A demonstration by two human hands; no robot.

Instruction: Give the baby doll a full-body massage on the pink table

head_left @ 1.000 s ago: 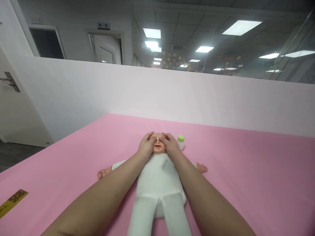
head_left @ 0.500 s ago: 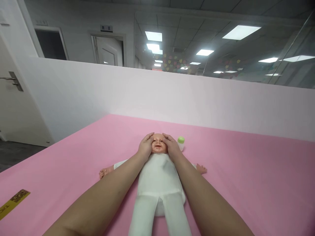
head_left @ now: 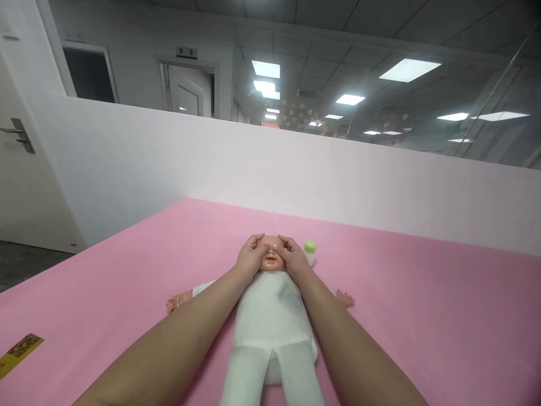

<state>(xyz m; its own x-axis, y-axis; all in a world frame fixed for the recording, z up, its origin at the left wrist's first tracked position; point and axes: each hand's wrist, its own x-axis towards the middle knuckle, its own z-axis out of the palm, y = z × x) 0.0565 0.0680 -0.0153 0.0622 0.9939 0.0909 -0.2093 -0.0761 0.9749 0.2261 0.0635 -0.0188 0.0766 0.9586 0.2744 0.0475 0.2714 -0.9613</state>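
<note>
A baby doll in white clothes lies on its back on the pink surface, its arms spread to both sides. My left hand cups the left side of the doll's head, the thumb across the face beside the nose. On the other side my right hand does the same, its thumb near the first. The thumbs cover the doll's eyes; its mouth shows between the hands. Just right of my right hand stands a small bottle with a green cap.
A white partition runs along the far edge of the pink surface. A yellow label with a printed code lies at the lower left. Beyond the left edge is a door with a handle.
Both thumbs have moved inward over the doll's eyes, which showed before. The view has shifted slightly, so the doll and bottle appear a little lower.
</note>
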